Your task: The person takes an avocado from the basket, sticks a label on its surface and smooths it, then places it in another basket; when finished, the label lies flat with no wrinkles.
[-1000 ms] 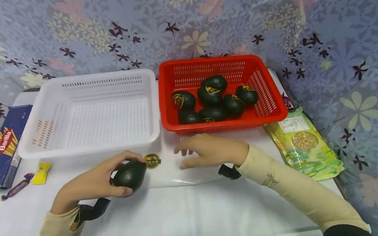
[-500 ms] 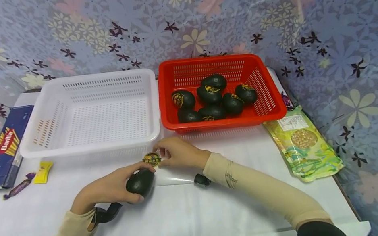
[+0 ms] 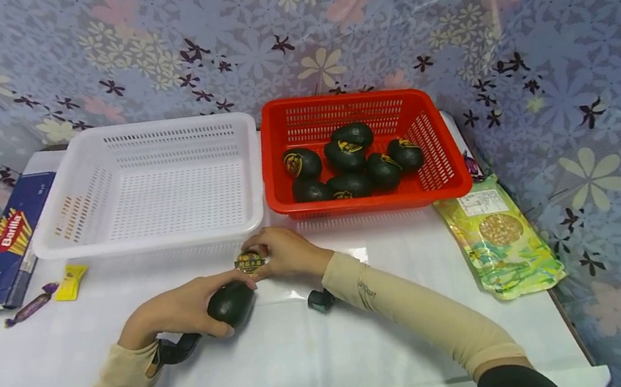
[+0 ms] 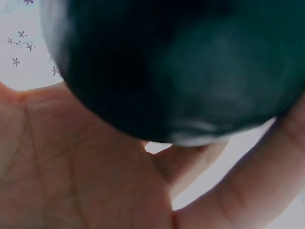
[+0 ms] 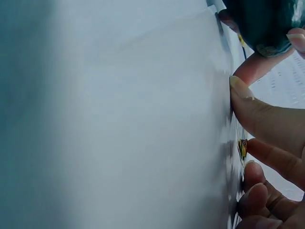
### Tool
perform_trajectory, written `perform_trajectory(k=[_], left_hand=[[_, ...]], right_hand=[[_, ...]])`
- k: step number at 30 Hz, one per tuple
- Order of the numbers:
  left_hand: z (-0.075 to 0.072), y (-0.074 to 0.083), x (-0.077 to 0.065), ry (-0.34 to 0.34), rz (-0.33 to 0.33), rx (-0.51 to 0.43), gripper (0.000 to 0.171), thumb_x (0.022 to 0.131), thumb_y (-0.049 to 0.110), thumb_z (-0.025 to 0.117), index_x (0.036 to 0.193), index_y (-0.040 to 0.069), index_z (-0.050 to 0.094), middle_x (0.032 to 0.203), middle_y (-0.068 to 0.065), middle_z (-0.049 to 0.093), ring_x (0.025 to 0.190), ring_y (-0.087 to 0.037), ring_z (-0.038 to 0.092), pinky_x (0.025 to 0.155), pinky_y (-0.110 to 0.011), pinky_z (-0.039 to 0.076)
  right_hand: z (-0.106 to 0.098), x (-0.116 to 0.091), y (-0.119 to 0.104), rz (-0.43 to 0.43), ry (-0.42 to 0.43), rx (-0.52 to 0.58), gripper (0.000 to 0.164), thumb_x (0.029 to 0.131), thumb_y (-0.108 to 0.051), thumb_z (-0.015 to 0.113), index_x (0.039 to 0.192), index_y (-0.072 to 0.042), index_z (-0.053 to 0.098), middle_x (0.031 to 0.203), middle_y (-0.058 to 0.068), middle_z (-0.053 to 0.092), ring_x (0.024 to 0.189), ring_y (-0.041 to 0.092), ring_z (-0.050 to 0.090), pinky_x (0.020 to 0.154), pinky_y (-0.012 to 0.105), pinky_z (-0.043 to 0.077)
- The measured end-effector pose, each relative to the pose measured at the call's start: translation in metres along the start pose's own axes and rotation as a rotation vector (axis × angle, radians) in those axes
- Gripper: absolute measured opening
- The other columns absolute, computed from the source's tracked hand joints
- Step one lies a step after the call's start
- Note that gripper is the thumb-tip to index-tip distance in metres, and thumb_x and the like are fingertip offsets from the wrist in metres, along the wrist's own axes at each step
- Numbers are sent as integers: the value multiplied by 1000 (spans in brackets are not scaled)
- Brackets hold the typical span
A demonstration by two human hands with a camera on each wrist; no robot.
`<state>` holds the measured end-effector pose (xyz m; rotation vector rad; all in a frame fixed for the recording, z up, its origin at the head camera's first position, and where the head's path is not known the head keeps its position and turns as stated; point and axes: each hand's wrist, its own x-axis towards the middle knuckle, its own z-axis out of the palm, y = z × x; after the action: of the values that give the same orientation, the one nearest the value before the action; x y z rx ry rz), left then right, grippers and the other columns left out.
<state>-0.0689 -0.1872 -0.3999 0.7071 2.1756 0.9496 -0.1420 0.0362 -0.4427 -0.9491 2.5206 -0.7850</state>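
Note:
My left hand (image 3: 183, 309) grips a dark green avocado (image 3: 232, 303) from the side, its fingers over the top and the thumb along the near side. In the left wrist view the avocado (image 4: 181, 71) fills most of the picture above the palm. My right hand (image 3: 289, 251) rests at a round black-and-gold fruit sticker (image 3: 250, 262) on a glossy sheet (image 3: 285, 291). Its thumb and index finger stand at opposite edges of the sticker. In the right wrist view the right thumb (image 5: 245, 100) touches the sheet; I cannot tell whether the fingers pinch the sticker.
A white basket (image 3: 151, 240) stands at the back left, beside a red basket (image 3: 372, 203) with several stickered avocados (image 3: 344, 156). A blue spaghetti box (image 3: 8, 245), a purple-wrapped candy (image 3: 32, 307) and a yellow one (image 3: 71, 283) lie left; a green food bag (image 3: 501, 238) lies right.
My right hand has moved left and onto the sticker. The left hand has brought the avocado right and nearer to me, close below the sticker. Over the last half second both hands barely move.

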Motion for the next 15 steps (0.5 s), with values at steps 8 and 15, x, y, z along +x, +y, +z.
perform_trajectory(k=[8, 15], left_hand=[[1, 1, -1, -3, 8, 10, 66, 74, 14, 80, 134, 25, 53, 124, -5, 61, 97, -19, 55, 83, -29, 43], [1, 0, -1, 0, 13, 20, 66, 75, 14, 79, 133, 26, 52, 123, -5, 60, 94, -18, 55, 81, -28, 43]], right_hand=[[2, 4, 0, 52, 0, 8, 51, 75, -33, 89, 121, -23, 73, 83, -5, 59, 79, 8, 51, 67, 20, 37], [4, 4, -1, 58, 9, 15, 45, 76, -30, 88, 118, -24, 74, 80, -4, 56, 77, 9, 49, 65, 21, 34]])
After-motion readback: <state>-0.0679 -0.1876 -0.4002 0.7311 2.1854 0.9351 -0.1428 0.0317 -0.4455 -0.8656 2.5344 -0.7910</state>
